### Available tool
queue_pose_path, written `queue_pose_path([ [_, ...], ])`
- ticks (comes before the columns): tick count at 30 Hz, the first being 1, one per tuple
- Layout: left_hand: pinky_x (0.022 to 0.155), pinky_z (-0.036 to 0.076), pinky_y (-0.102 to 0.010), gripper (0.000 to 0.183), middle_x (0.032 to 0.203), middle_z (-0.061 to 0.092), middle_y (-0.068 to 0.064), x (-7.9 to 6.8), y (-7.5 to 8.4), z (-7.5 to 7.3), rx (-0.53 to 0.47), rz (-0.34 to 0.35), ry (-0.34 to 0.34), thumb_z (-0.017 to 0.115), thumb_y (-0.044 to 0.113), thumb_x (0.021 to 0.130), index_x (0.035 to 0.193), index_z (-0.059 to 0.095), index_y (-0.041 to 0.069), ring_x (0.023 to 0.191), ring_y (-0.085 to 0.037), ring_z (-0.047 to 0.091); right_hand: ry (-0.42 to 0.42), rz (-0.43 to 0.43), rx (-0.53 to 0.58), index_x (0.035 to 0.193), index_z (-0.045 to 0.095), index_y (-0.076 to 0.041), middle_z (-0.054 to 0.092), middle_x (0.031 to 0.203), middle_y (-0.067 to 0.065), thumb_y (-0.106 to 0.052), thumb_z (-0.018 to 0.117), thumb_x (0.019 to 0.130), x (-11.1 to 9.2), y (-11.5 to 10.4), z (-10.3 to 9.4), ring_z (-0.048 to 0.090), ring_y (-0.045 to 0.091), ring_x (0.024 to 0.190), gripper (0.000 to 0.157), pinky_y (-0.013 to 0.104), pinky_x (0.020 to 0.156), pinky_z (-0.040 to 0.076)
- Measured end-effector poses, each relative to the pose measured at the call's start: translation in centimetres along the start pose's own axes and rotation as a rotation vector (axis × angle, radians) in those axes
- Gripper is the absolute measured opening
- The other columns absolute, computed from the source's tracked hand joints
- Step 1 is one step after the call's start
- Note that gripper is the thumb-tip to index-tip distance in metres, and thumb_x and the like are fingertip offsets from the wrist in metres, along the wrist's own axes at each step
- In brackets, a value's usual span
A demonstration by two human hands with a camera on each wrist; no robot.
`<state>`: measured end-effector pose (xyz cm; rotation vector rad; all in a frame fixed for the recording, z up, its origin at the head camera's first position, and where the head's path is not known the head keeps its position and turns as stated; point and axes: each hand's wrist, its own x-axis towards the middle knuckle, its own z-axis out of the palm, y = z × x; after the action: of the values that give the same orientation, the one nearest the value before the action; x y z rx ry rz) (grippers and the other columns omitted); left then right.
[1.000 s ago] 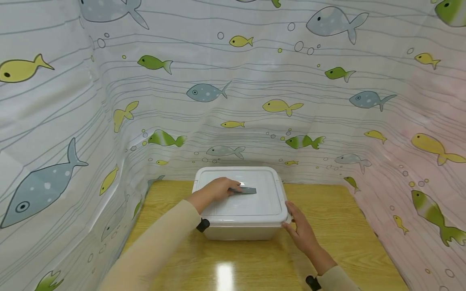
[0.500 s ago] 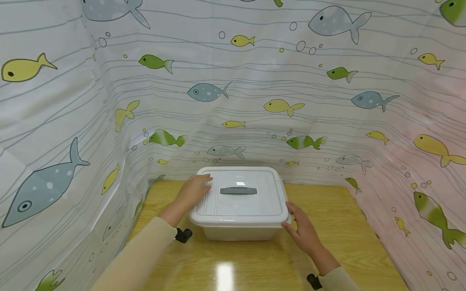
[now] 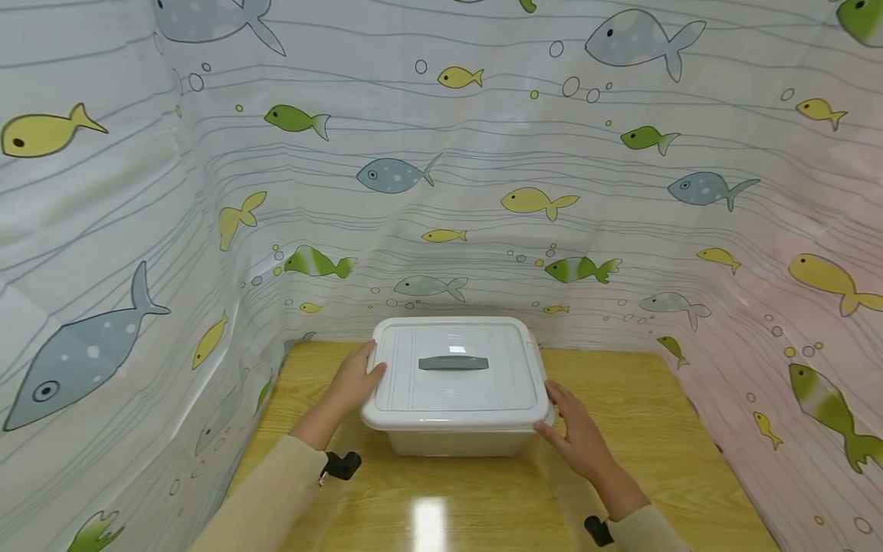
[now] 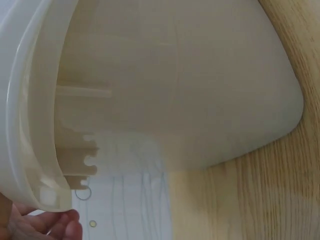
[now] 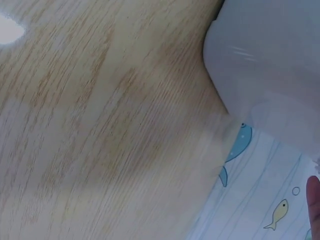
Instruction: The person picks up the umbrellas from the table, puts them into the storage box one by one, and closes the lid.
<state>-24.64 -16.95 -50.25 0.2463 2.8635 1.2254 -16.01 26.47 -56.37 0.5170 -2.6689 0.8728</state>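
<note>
A white plastic storage box (image 3: 455, 443) stands on the wooden table, its white lid (image 3: 476, 395) on top with a grey handle (image 3: 453, 363) across the middle. My left hand (image 3: 350, 382) grips the box's left end, thumb over the lid's edge. In the left wrist view, curled fingers (image 4: 60, 227) show under the rim, beside the pale box wall. At the right end my right hand (image 3: 578, 438) holds the rim, its thumb at the near corner and fingers along the side. Only one fingertip (image 5: 313, 200) of it enters the right wrist view.
Behind and on both sides of the table (image 3: 641, 460) hangs a fish-patterned sheet (image 3: 476, 161). The back of the box stands close to it. Bare wood lies in front of the box and at both sides.
My left hand has left the lid's grey handle, moved left across the lid, and taken hold of the left rim. My right hand has stayed at the right end.
</note>
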Motion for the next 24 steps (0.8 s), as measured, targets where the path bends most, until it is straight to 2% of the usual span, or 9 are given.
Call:
queue_pose_path([
  [5,0.116,0.025,-0.056,0.061,0.153,0.032,-0.032,0.0,0.2,0.0,-0.009,0.01,0.007,0.055,0.016,0.102,0.151,0.029,-0.011,0.142,-0.047,0.031,-0.016,0.013,0.036,0.158,0.03,-0.011,0.035,0.158,0.014,-0.028,0.07,0.095,0.0,0.1,0.2,0.045,0.029,0.133,0.077,0.049,0.092,0.052],
  [8,0.117,0.022,-0.055,0.061,0.154,0.032,-0.032,0.1,0.5,0.1,-0.012,0.025,0.009,0.055,0.014,0.101,0.151,0.03,-0.011,0.143,-0.047,0.029,0.003,0.011,0.061,0.158,0.029,-0.01,0.043,0.15,0.013,-0.024,0.07,0.094,-0.1,0.3,0.3,0.05,0.025,0.124,0.077,0.048,0.09,0.052],
  [13,0.118,0.02,-0.053,0.059,0.155,0.03,-0.032,0.2,0.8,0.5,0.002,0.038,0.0,0.054,0.013,0.102,0.15,0.03,-0.012,0.144,-0.046,0.027,0.027,-0.014,0.1,0.158,0.03,-0.014,0.053,0.137,0.006,-0.022,0.069,0.095,-0.2,0.9,0.4,0.052,0.019,0.114,0.074,0.046,0.087,0.051],
  [20,0.118,0.019,-0.054,0.06,0.157,0.028,-0.03,0.3,0.6,1.3,-0.01,0.038,-0.007,0.052,0.016,0.103,0.152,0.029,-0.009,0.145,-0.046,0.025,0.042,-0.036,0.128,0.157,0.032,-0.016,0.051,0.141,0.005,-0.021,0.069,0.095,-0.5,1.4,0.3,0.052,0.015,0.111,0.073,0.046,0.085,0.052],
  [24,0.118,0.019,-0.055,0.06,0.158,0.026,-0.029,0.3,0.5,1.6,-0.007,0.037,-0.008,0.052,0.017,0.103,0.153,0.028,-0.008,0.145,-0.046,0.024,0.043,-0.063,0.14,0.156,0.033,-0.011,0.049,0.143,0.01,-0.02,0.068,0.095,-0.5,1.4,0.3,0.053,0.018,0.112,0.071,0.049,0.084,0.052],
])
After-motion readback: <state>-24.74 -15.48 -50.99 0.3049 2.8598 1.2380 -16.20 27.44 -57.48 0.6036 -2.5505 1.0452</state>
